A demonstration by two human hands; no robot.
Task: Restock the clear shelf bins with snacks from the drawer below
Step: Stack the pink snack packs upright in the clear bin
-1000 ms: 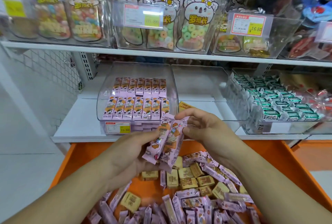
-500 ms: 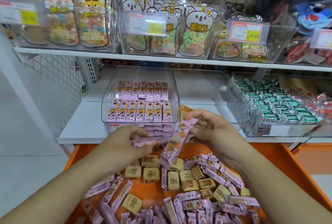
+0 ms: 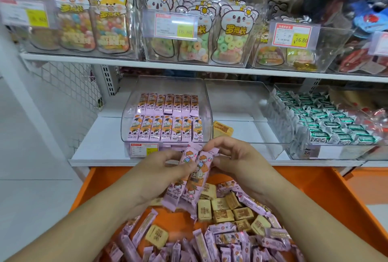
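My left hand [image 3: 159, 174] and my right hand [image 3: 237, 162] both grip a small bundle of pink snack bars [image 3: 190, 177], held upright side by side above the orange drawer [image 3: 327, 190]. The drawer holds several loose pink bars [image 3: 212, 245] and square tan snack packets [image 3: 222, 209]. Just above my hands stands a clear shelf bin [image 3: 134, 114] with two neat rows of the same pink bars [image 3: 165, 118]. To its right is a clear bin [image 3: 237, 102] with a single tan packet [image 3: 223, 129] in it.
A clear bin of green-and-white packets [image 3: 336, 123] stands at the right of the lower shelf. The upper shelf [image 3: 189, 66] carries bins of candy pouches with price tags. A white wire grid panel [image 3: 69, 85] closes the left side.
Half a second ago my left hand was low by the drawer's bars and my right held one bar. Now both hands have come together on the bundle of pink bars.
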